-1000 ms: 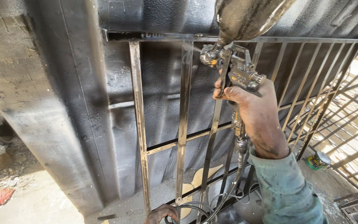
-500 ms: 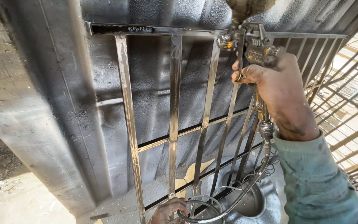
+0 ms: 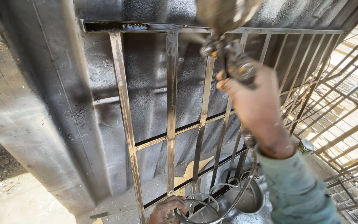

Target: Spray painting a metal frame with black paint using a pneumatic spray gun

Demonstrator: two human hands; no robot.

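Paint-blackened wall (image 3: pixel 54 95) stands behind a bare metal grille (image 3: pixel 170 103), with more grilles (image 3: pixel 344 124) stacked to the right on sunlit ground. Right hand (image 3: pixel 257 108) is clenched around a spray gun (image 3: pixel 228 54) raised at the grille's top rail. Left hand (image 3: pixel 166 209), low down, grasps the coiled hose (image 3: pixel 204 203) beside a bucket (image 3: pixel 249 199).

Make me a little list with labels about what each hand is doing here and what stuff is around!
Right hand: raised, gripping a spray gun with a cup on top
Left hand: low down, at the hose coils
In front: metal grille of upright bars, partly painted black
Behind it: paint-darkened wall
Below: metal bucket
Far right: more grilles, a small can
Sleeve: grey-green
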